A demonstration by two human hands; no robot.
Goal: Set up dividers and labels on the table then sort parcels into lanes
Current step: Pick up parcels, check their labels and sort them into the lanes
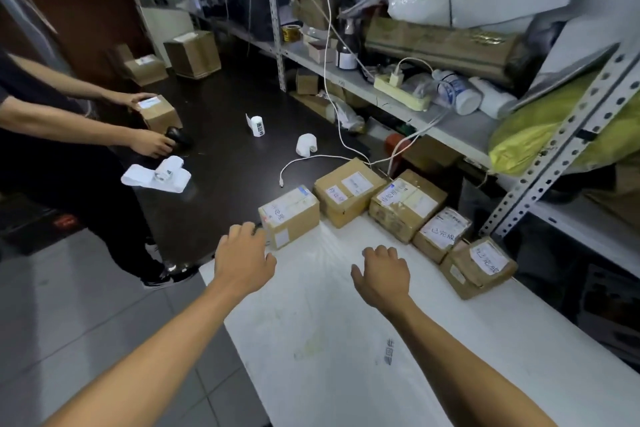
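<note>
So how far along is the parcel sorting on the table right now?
Done: five labelled brown cardboard parcels sit in a row along the white table sheet. In hand: nothing; the left hand and right hand hover empty. Left: three brown boxes at the dark table's far end, one held by another person; no dividers visible.

- Parcels (pixel 289 215): brown cardboard, matt, taped, white paper labels.
- Table (pixel 221 107): dark glossy top; white matt sheet (pixel 346 322), lower right.
- Shelf upright (pixel 554 146): perforated grey metal.
- Floor (pixel 69 305): smooth grey tiles.

Dark table (pixel 221 107) with white sheet (pixel 346 340), parcels (pixel 346 192), label rolls (pixel 306 145).
</note>
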